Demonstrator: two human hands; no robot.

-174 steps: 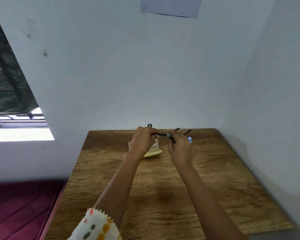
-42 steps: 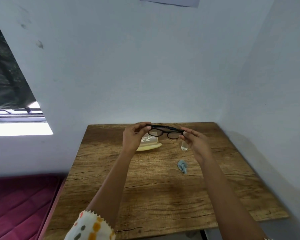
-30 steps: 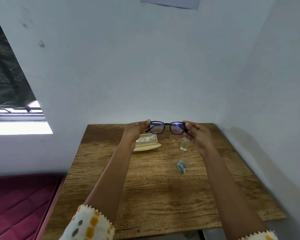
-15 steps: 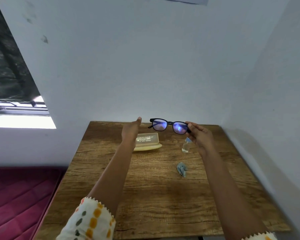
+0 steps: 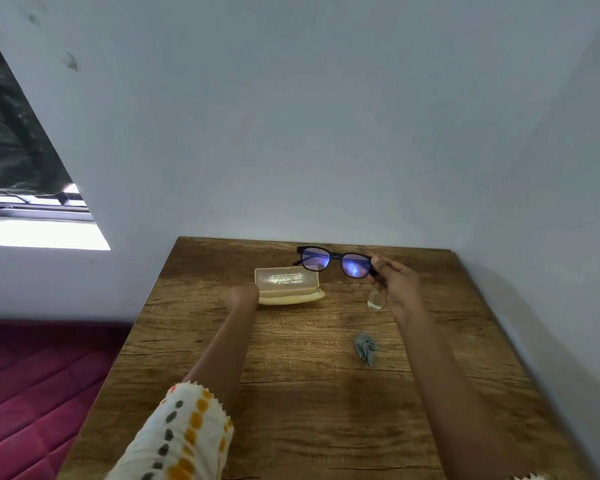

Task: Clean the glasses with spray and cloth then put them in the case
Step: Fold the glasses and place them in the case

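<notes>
Black-framed glasses (image 5: 333,261) with blue-glinting lenses hang in the air above the far part of the wooden table (image 5: 309,410). My right hand (image 5: 395,285) pinches their right end. A pale yellow case (image 5: 288,282) lies open below them, lid upright. My left hand (image 5: 245,296) sits low at the case's left end; its fingers are foreshortened and I cannot see whether they touch or grip the case. A small clear spray bottle (image 5: 375,301) stands partly behind my right hand. The crumpled grey-blue cloth (image 5: 365,348) lies on the table nearer to me.
White walls close off the table at the back and right. A dark red mattress (image 5: 32,393) lies low at the left, below a bright window (image 5: 32,223).
My left hand let go of the glasses and dropped to the left end of the case. My right hand alone now holds the glasses, slightly further right.
</notes>
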